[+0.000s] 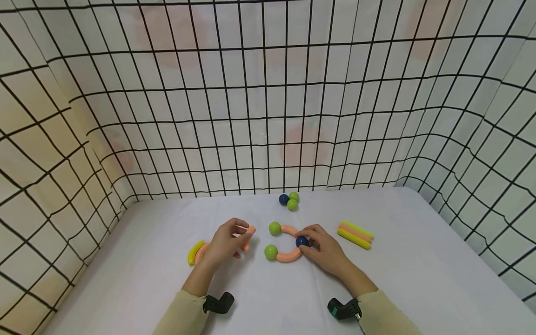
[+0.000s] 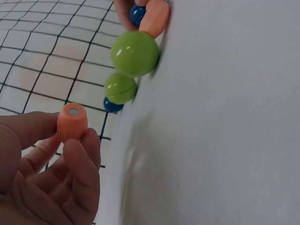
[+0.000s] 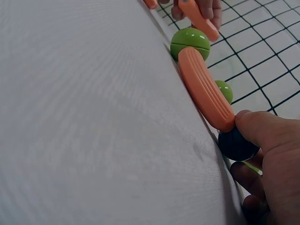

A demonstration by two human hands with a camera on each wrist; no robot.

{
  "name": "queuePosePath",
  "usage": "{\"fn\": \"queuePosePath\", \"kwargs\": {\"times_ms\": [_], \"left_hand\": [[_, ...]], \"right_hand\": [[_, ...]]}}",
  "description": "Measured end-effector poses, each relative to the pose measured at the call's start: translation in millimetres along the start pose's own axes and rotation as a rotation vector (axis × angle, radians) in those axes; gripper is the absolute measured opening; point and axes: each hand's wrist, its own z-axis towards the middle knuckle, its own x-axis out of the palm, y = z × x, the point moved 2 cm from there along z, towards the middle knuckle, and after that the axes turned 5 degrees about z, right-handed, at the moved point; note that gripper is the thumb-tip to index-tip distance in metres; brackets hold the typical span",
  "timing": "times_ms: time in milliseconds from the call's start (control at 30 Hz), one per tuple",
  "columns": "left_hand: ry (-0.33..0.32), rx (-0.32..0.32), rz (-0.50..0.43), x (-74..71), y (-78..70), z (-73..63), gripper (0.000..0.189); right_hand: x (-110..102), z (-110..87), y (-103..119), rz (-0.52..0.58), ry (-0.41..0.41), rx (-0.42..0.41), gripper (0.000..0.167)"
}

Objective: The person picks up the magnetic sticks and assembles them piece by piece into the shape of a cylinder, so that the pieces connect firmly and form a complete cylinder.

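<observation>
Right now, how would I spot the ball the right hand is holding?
On the white table, find the open ring of rods and balls. At its right side, the right hand pinches the ball. It is dark blue; the ring's two other balls are green.

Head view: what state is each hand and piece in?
Left hand: pinching an orange arc, raised.
Right hand: gripping the near blue ball.
Lower arc: between green and blue balls.
Upper arc: one end at a green ball, other hidden by fingers.
Near green balls: apart.
Far balls: clustered.
Sticks: lying side by side.
Yellow arc: lying curved.
</observation>
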Motion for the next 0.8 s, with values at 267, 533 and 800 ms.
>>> {"fn": "queuePosePath", "kwargs": {"times_ms": [267, 533, 800], "left_hand": [[0.033, 0.002, 0.059, 14.2, -3.8, 8.4, 0.027], [0.038, 0.031, 0.114, 28.2, -4.6, 19.9, 0.026], [-0.028, 0.094, 0.187, 37.4, 1.2, 23.5, 0.02]], "right_hand": [[0, -0.3, -1, 0.017, 0.012, 0.015, 0.028], [-1, -0.5, -2, 0.015, 0.013, 0.016, 0.028], [1, -0.7, -3, 0.007, 0.007, 0.0, 0.028]]}}
